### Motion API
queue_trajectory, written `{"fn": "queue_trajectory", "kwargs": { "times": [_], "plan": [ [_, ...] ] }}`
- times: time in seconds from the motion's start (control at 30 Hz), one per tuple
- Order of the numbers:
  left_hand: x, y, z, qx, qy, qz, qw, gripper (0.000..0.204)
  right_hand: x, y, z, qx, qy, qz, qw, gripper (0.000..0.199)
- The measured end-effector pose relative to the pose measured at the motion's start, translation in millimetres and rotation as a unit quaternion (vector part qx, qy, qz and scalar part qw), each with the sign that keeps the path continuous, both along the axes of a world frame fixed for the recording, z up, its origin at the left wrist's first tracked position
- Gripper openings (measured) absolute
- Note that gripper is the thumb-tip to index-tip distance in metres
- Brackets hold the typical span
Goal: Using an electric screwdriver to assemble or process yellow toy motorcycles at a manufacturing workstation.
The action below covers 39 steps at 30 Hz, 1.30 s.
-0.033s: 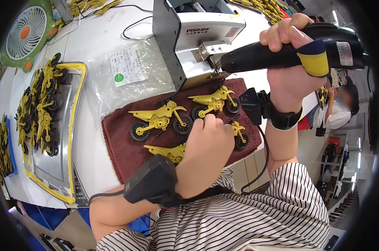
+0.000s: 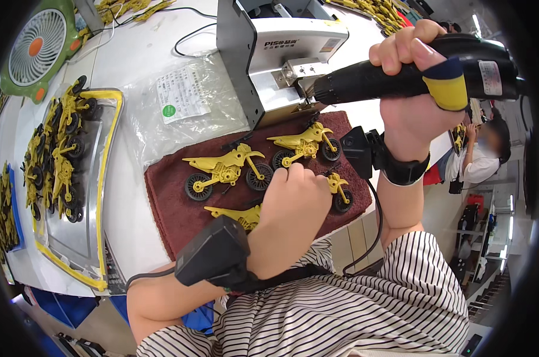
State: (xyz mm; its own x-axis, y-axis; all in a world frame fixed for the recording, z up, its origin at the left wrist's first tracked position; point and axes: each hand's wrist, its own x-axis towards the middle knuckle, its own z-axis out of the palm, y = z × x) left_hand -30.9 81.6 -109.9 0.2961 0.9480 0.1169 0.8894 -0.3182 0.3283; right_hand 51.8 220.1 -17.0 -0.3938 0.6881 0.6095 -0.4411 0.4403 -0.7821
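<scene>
My right hand is wrapped round a black electric screwdriver. The screwdriver's tip end sits at the metal outlet of a grey screw feeder. A yellow and navy band shows at that hand. My left hand is curled down over a yellow toy motorcycle, whose front end sticks out to the right; my fingertips are hidden. Just beyond that hand stand two more toy motorcycles with black wheels. Another yellow motorcycle lies partly behind my left wrist. All are on a dark red towel.
A clear plastic bag with a label lies left of the feeder. Further left, several toy motorcycles fill part of a yellow-edged tray. A green fan stands at the far left. Another person sits at the right.
My left hand has shifted very slightly toward the left. The right hand and screwdriver look the same.
</scene>
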Motion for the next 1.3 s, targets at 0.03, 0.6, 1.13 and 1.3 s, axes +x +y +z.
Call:
{"fn": "queue_trajectory", "kwargs": {
  "times": [0.03,0.6,1.13,1.3],
  "plan": [
    [-2.8,-0.3,-1.4,-0.001,0.002,0.003,1.0,0.022,1.0,-2.3,0.4,-0.001,0.002,0.003,1.0,0.013],
    [-7.9,4.2,-5.4,-0.021,-0.113,0.003,0.993,0.022,85.1,-88.0,-17.2,-0.096,-0.064,0.057,0.992,0.027],
    [-7.1,2.1,-4.0,-0.035,-0.11,0.013,0.993,0.02,74.2,-95.8,-29.7,-0.09,-0.087,0.052,0.991,0.024],
    [-6.7,2.3,-5.1,-0.022,-0.119,0.008,0.993,0.02,73.3,-96.0,-29.6,-0.077,-0.083,0.047,0.992,0.023]
  ]
}}
